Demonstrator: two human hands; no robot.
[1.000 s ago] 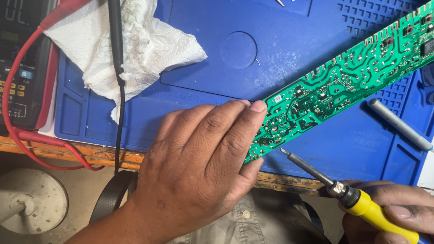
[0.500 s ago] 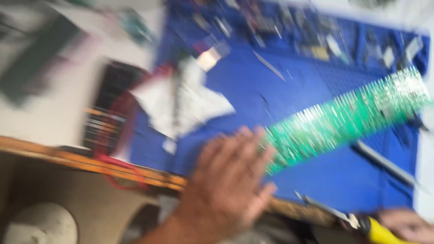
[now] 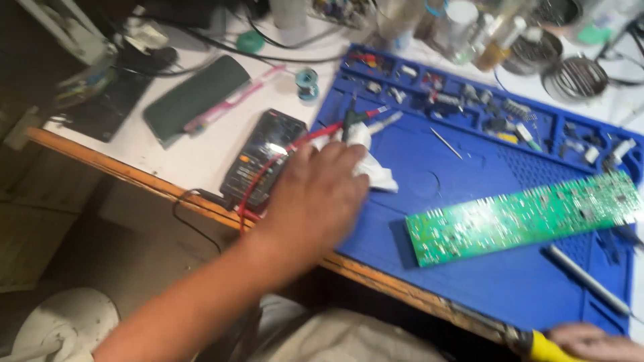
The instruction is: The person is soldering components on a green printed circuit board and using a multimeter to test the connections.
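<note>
A long green circuit board [image 3: 523, 218] lies on a blue work mat [image 3: 469, 167]. My left hand [image 3: 318, 194] is off the board and rests over a crumpled white tissue [image 3: 365, 164] at the mat's left side, fingers spread, beside the red and black probe leads [image 3: 349, 124] of a dark multimeter [image 3: 265, 154]. My right hand [image 3: 594, 342] sits at the bottom right edge, closed on a yellow-handled tool [image 3: 540, 345] whose tip is hidden.
A grey pen-like tool [image 3: 587, 280] lies below the board. The mat's far compartments [image 3: 463, 100] hold several small parts. A dark case [image 3: 194, 97], a solder spool [image 3: 307, 80], jars and metal tins [image 3: 570, 74] stand on the white table. The wooden table edge [image 3: 134, 177] runs diagonally.
My left hand has left the circuit board's end and moved left onto the tissue. The view has pulled back, showing more of the table. The right hand stays low with the yellow tool.
</note>
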